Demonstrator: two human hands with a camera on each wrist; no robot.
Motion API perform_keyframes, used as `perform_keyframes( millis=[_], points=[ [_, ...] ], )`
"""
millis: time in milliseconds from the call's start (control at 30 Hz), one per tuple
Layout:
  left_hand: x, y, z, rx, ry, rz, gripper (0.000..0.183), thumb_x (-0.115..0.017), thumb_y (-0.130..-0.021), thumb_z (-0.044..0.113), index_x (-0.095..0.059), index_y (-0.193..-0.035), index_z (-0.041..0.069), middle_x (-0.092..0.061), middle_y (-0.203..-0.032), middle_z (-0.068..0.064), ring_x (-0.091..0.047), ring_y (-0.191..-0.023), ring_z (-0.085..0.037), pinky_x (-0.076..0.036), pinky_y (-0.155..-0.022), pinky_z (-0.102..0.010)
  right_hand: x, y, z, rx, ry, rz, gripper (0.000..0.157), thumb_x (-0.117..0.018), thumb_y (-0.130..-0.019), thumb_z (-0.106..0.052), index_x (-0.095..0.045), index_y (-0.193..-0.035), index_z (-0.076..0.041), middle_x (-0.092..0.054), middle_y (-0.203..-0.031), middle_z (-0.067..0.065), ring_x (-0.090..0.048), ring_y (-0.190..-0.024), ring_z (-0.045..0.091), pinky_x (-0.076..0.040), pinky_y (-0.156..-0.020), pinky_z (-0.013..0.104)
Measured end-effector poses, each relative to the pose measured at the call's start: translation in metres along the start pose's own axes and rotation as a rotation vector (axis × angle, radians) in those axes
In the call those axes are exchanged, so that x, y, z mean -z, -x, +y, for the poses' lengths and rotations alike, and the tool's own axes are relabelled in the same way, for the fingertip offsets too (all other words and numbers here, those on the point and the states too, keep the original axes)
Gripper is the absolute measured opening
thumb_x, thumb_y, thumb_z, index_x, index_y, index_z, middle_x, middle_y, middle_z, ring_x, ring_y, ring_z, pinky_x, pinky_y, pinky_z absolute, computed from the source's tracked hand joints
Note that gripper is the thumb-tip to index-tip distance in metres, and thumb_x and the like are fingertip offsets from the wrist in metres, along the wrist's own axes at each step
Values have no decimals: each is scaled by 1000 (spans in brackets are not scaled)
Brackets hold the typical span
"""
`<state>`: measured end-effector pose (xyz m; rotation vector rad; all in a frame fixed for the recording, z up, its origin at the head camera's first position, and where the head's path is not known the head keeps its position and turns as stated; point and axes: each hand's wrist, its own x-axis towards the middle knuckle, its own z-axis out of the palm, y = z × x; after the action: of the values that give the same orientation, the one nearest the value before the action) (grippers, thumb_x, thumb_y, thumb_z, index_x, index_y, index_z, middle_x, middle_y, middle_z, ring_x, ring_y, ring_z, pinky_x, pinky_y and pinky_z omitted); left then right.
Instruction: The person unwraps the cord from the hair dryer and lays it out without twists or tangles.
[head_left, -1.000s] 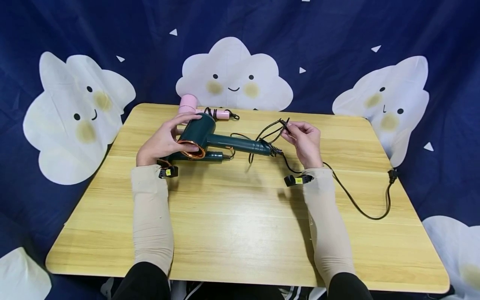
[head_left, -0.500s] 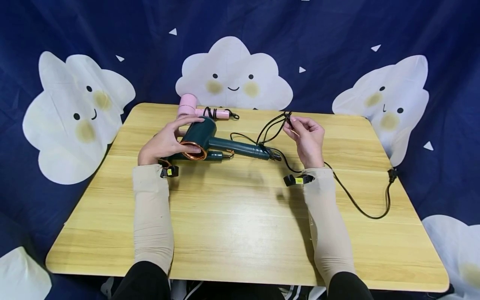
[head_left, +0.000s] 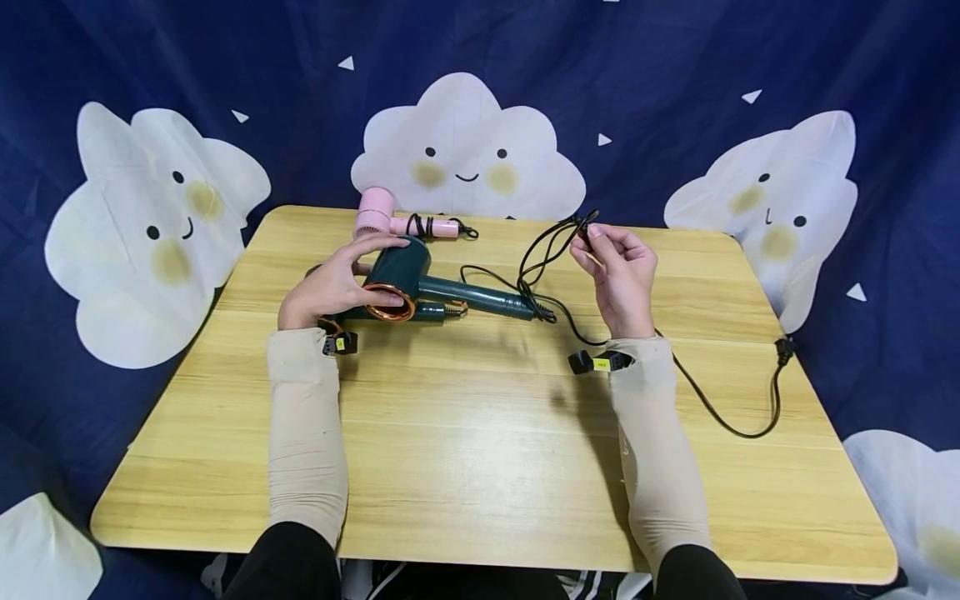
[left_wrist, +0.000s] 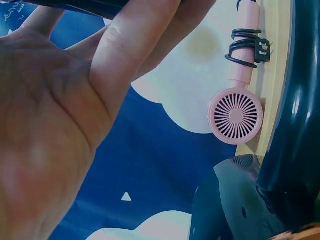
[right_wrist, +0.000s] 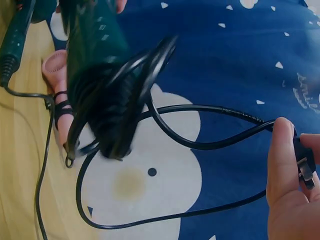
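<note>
My left hand (head_left: 322, 287) grips the barrel of a dark green hair dryer (head_left: 400, 265) with a copper-coloured rim, thumb at the front and fingers behind. Its handle points right, held over the table. Between thumb and fingers, my right hand (head_left: 622, 275) pinches the plug (right_wrist: 304, 155) of a black cord (right_wrist: 225, 145). Loops of this cord hang from the plug to the handle's end, and some wrap around it in the right wrist view. Behind and below lies a second dark green hair dryer (head_left: 431, 312), partly hidden by the held one.
At the back of the wooden table (head_left: 480, 467) lies a pink hair dryer (head_left: 375, 212), its black cord wound round the handle. A thin cord (head_left: 708, 400) from the second dryer runs right to a plug (head_left: 784, 350) at the table's right edge. A blue cloud-print curtain (head_left: 637, 50) hangs behind.
My right hand has moved up and slightly right with the plug, lifting the cord loops. The held dryer's handle end has dropped a little and shifted left. My left hand keeps its grip.
</note>
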<state>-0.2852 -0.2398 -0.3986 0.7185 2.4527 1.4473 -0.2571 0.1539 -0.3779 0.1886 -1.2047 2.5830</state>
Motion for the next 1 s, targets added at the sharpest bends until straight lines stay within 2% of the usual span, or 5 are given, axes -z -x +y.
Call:
perform_keyframes(
  millis=[200, 300, 500, 767, 1000],
  points=[
    [1, 0, -2, 19, -14, 17, 83, -88, -74, 18, -47, -144, 32, -40, -150, 4, -50, -128, -27, -50, -98, -48, -7, 5, -6, 44, 7, -49, 10, -73, -83, 4, -69, -92, 6, -72, -84, 15, -73, -71, 23, -61, -70, 33],
    [1, -1, -3, 21, -8, 23, 85, -88, -73, 16, -47, -145, 30, -40, -151, 2, -47, -129, -27, -47, -101, -53, -12, 7, -9, 57, -4, -55, 11, -74, -83, 3, -68, -92, 6, -72, -83, 15, -72, -70, 23, -61, -69, 33],
    [2, -1, -2, 51, -36, 31, 86, -88, -72, 16, -46, -146, 27, -39, -152, 1, -44, -133, -26, -42, -108, -54, -16, 11, -16, 64, -56, -53, 10, -73, -84, 4, -68, -92, 6, -72, -84, 15, -71, -71, 24, -61, -70, 32],
    [1, 6, 21, 61, -70, 32, 82, -86, -75, 16, -45, -147, 15, -38, -155, -6, -38, -138, -28, -38, -110, -56, -22, 16, -24, 98, -116, -69, 8, -71, -85, 5, -67, -91, 7, -71, -85, 15, -71, -72, 25, -61, -71, 32],
    [2, 7, 18, 53, -65, 65, 81, -86, -76, 15, -46, -146, 13, -38, -156, -6, -39, -137, -27, -40, -108, -53, -26, 21, -30, 168, -88, -82, 6, -70, -87, 4, -67, -92, 6, -71, -86, 14, -71, -72, 24, -61, -70, 31]
  ],
)
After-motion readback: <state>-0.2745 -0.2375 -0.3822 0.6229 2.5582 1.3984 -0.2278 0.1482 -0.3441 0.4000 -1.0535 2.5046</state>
